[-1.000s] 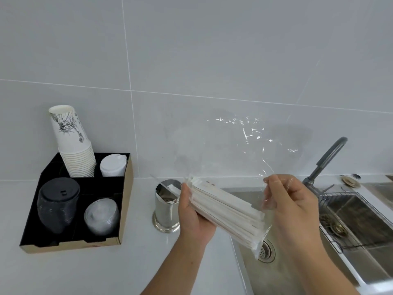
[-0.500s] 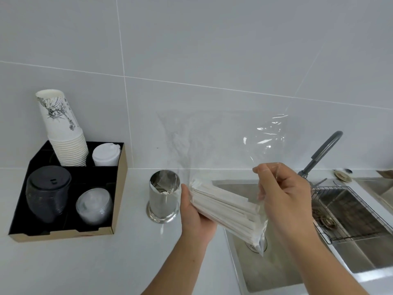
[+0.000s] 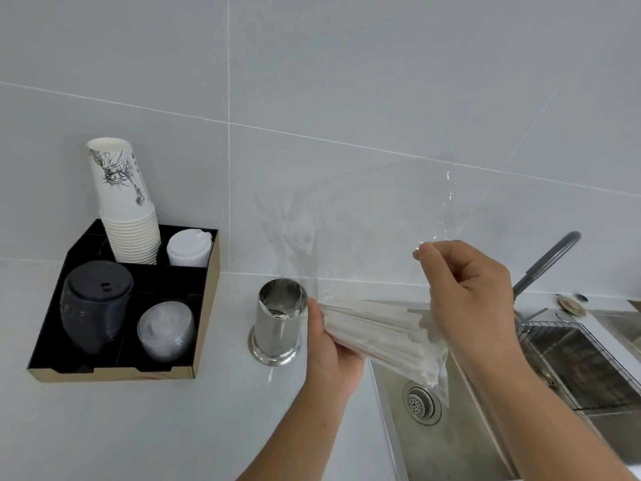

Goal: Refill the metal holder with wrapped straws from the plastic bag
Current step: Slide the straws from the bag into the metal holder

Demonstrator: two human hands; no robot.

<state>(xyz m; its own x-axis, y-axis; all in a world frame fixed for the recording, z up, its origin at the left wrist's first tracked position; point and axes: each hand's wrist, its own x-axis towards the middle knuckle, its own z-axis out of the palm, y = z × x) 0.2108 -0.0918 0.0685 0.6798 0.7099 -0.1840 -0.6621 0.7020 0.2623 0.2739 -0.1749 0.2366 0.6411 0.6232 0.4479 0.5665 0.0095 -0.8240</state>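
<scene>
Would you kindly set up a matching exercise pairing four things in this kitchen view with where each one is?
Things:
1. wrapped straws
2. metal holder
3. paper cups
4. plastic bag

Places:
A. stacked in the black tray's back corner
B. standing on the counter beside the sink
C. gripped as a bundle in the left hand
D. pinched at its top by the right hand

Pairs: 1-C, 2-B, 3-A, 4-D
</scene>
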